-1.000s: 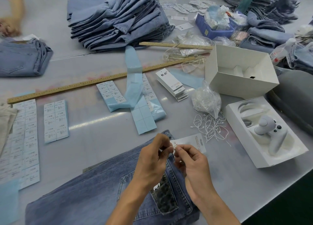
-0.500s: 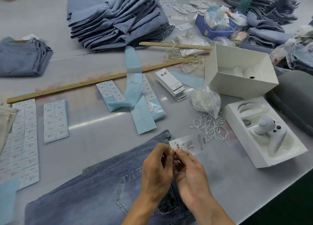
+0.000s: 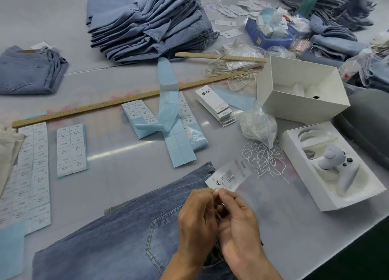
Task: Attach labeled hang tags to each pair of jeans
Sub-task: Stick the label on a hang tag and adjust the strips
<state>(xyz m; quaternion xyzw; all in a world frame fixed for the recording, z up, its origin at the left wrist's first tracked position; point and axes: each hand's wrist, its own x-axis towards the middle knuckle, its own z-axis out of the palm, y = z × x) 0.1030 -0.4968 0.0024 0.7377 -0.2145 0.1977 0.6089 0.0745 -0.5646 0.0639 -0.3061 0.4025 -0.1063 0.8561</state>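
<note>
Near pair of jeans (image 3: 117,233): left hand (image 3: 197,214) and right hand (image 3: 237,220) pinching hang tag (image 3: 228,177)'s top, fastening unfinished; far jeans stack (image 3: 151,25) apparently untagged.

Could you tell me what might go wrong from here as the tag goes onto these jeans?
Both hands, left and right, pinch at the end of the hang tag, hiding the string, so it could slip out unnoticed. The loose strings beside the jeans could snag and be dragged along. The tag sticks out unsupported, so pulling might bend it.
</note>
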